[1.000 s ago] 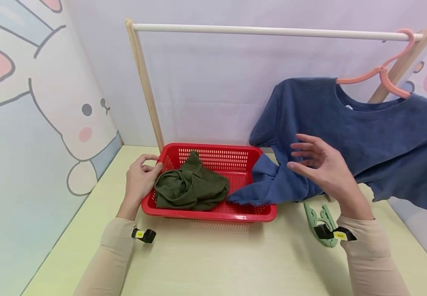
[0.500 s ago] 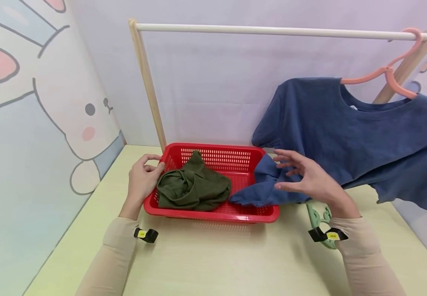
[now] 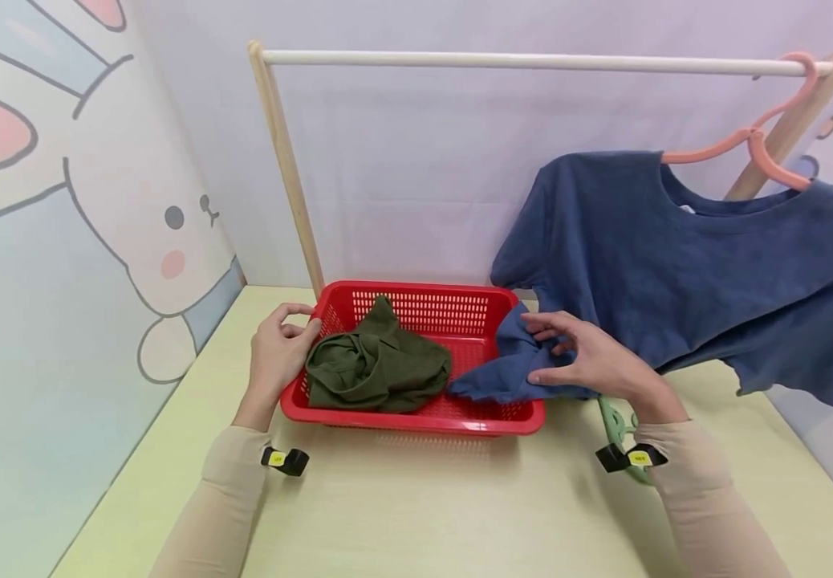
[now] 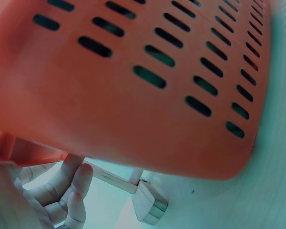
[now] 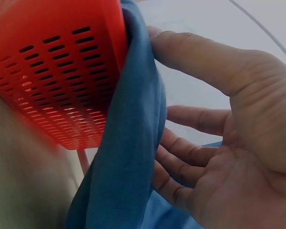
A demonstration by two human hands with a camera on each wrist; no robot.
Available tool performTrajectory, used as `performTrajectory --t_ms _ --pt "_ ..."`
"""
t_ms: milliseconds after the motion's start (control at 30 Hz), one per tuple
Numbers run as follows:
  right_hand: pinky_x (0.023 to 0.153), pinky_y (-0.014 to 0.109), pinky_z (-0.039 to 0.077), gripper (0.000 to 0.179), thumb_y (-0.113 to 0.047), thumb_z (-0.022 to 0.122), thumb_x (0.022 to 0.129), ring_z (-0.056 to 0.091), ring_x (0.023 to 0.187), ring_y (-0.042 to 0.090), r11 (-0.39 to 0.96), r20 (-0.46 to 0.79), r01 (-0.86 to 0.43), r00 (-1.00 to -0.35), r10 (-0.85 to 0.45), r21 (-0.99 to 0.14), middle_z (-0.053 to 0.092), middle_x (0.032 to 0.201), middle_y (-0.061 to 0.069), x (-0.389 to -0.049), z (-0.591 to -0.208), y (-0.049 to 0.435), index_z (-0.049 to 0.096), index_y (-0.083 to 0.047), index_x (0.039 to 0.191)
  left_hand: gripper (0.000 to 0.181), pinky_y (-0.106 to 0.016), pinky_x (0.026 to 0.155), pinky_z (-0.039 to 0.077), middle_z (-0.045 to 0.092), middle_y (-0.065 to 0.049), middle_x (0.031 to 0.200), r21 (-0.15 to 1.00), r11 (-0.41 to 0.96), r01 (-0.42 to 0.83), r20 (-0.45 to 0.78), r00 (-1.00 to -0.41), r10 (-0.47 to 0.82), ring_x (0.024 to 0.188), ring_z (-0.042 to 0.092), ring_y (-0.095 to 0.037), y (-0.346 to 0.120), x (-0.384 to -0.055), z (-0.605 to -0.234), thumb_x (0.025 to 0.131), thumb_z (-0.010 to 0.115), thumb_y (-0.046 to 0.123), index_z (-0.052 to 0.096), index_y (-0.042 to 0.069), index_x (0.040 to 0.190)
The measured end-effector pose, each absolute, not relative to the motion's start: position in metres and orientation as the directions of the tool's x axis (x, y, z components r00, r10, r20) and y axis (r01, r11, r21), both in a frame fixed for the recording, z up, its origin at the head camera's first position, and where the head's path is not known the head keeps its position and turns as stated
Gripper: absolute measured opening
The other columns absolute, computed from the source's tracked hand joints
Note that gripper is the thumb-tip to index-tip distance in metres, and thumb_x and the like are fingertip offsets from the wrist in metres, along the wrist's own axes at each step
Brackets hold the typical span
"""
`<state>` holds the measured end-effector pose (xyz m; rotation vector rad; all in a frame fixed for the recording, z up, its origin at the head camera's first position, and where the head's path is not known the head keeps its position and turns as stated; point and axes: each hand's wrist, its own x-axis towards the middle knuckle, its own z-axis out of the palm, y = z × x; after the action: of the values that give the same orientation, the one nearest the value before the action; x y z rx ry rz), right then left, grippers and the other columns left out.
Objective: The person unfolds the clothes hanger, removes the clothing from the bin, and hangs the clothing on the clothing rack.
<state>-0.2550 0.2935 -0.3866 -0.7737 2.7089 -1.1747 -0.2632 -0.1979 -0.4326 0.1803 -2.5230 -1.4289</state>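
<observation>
Your L hand (image 3: pixel 279 353) pinches the L rim of the red basket (image 3: pixel 416 421), thumb on the rim and the other fingertips under it in the L wrist view. Your R hand (image 3: pixel 590 353) is at the basket's R end, thumb and fingers spread either side of a fold of blue cloth (image 3: pixel 499 377), not closed up on it; can't tell how firm any contact is. That cloth lies partly in the basket & drapes over its R rim; long axis runs approx. L–R, w/ a narrow corner pointing L onto the basket floor. The basket's long axis also runs L–R, approx. parallel to the white rail (image 3: pixel 532 60) behind. Olive garment (image 3: pixel 380 365) sits bunched in the basket's L half, a pointed tip aimed away from you. Labels: yellow tags on both wrist straps, L (image 3: pixel 276 458) & R (image 3: pixel 639 458), print too small to read; also a small white neck tag (image 3: pixel 687 209) in the navy shirt (image 3: pixel 691 273). Count: 1 basket, 1 olive garment, 1 blue cloth, 1 shirt on 1 pink hanger (image 3: pixel 705 152) at the rail's R end, plus a green hanger (image 3: pixel 613 421) on the table (image 3: pixel 416 498), partly hidden by your R wrist.
</observation>
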Motion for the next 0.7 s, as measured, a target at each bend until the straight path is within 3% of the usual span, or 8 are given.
performTrajectory --t_ms 233,433,700 --pt "0.103 0.026 0.055 0.075 -0.028 0.096 0.090 0.062 0.125 0.027 0.610 0.090 -0.393 -0.881 -0.465 -0.688 0.061 0.144 0.008 -0.2548 -0.3924 0.2960 0.064 -0.010 0.155 0.037 -0.040 0.088 0.067 0.082 -0.017 0.103 0.856 0.517 0.006 0.141 -0.965 -0.222 0.090 0.077 -0.026 -0.1955 -0.2626 -0.4332 0.110 0.068 0.037 0.068 0.016 0.141" --pt "0.099 0.030 0.057 0.067 -0.029 0.094 0.092 0.063 0.123 0.027 0.612 0.082 -0.391 -0.879 -0.470 -0.688 0.062 0.142 0.007 -0.2569 -0.3938 0.2972 0.067 -0.013 0.152 0.034 -0.031 0.081 0.065 0.081 -0.017 0.100 0.863 0.504 0.023 0.157 -0.962 -0.224 0.086 0.076 -0.024 -0.1953 -0.2643 -0.4322 0.110 0.070 0.033 0.069 0.015 0.140" --pt "0.098 0.031 0.058 0.056 -0.027 0.092 0.095 0.065 0.119 0.026 0.605 0.093 -0.391 -0.882 -0.463 -0.693 0.066 0.140 0.007 -0.2582 -0.3929 0.2963 0.071 -0.014 0.146 0.036 -0.041 0.087 0.068 0.082 -0.018 0.103 0.862 0.507 0.019 0.153 -0.962 -0.224 0.087 0.077 -0.025 -0.1976 -0.2631 -0.4322 0.110 0.069 0.033 0.069 0.015 0.141"
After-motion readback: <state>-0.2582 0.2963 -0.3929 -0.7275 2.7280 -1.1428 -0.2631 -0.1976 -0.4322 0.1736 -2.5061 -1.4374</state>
